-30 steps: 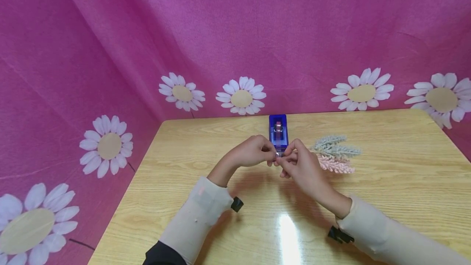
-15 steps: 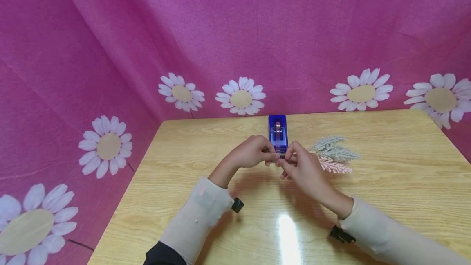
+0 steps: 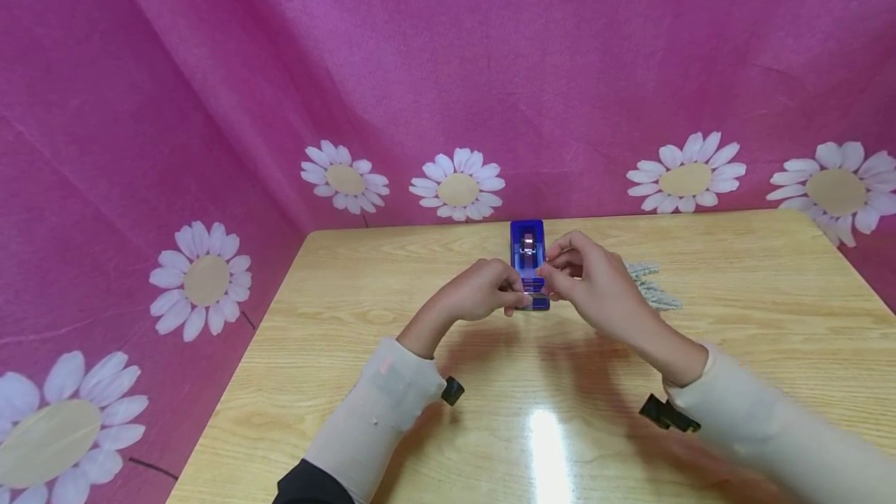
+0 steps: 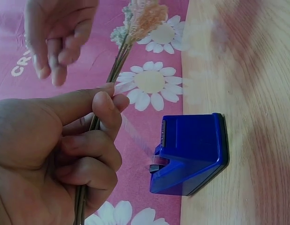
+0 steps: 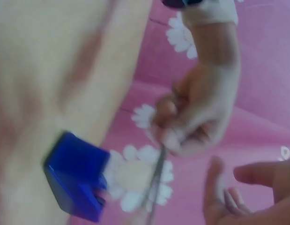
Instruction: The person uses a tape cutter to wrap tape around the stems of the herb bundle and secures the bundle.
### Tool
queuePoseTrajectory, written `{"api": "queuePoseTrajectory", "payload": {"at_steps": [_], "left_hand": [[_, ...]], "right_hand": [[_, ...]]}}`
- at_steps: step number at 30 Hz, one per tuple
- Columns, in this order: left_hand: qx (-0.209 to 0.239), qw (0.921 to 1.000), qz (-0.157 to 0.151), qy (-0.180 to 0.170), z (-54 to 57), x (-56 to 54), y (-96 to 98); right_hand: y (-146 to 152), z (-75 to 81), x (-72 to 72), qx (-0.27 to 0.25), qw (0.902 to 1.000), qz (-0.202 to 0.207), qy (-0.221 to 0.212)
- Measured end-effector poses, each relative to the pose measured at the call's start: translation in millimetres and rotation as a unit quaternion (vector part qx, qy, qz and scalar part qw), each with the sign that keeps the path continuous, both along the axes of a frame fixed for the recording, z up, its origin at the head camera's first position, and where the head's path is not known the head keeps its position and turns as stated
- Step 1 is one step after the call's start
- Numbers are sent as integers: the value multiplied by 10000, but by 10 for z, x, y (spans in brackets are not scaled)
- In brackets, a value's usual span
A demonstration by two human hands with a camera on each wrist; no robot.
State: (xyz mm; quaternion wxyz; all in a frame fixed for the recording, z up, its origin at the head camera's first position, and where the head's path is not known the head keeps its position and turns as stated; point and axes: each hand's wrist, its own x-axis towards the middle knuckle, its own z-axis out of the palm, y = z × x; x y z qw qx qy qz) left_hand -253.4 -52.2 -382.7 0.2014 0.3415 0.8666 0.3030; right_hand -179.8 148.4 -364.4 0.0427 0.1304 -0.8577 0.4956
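My left hand [image 3: 483, 288] grips the thin brown stems [image 4: 117, 63] of a small bunch of artificial grass sprigs. Their fluffy heads are pink [image 4: 148, 19] and grey-green [image 3: 654, 286]. From the left fingertips a strip of clear tape [image 4: 137, 136] runs to a blue tape dispenser [image 4: 189, 145], which stands on the table before the hands. Close to the dispenser in the head view, my right hand [image 3: 605, 290] hides part of the bunch. In the right wrist view its thumb and fingers [image 5: 215, 185] are apart, with nothing seen between them.
The wooden table [image 3: 336, 286] ends at a pink cloth [image 3: 560, 84] printed with large white daisies, behind and at the left. Each forearm wears a pale sleeve with a small black device [image 3: 453, 390] at the wrist.
My right hand has come away from the left fingertips, moving up and to the right, and now covers the pink heads in the head view. The left hand keeps its place.
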Motion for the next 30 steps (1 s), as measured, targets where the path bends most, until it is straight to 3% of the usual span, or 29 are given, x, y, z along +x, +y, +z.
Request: {"api": "queuePoseTrajectory", "payload": {"at_steps": [3,6,8,11,15,18,24,30], "left_hand": [[-4,10000,-9,7,10,0,-7],[1,10000,-12,66,10,1,-16],[22,10000,4,61,3,4,-19],[65,10000,33,28,-12,9,-14],[130,9998,85,103,-32,21,10],[186,9994,180,238,-50,26,35],[164,9981,348,488,-77,39,82],[48,9963,521,675,-85,54,110]], "right_hand": [[50,83,-127,458,9987,220,-28],[82,97,-279,1198,9909,598,-128],[94,80,-377,1721,9794,989,-377],[103,46,-498,2284,9539,1741,-870],[110,29,-577,2124,9272,2527,-1769],[105,20,-595,1720,9176,2772,-2274],[100,-39,-616,1104,9131,2851,-2696],[134,-85,-621,752,9316,2446,-2583]]}}
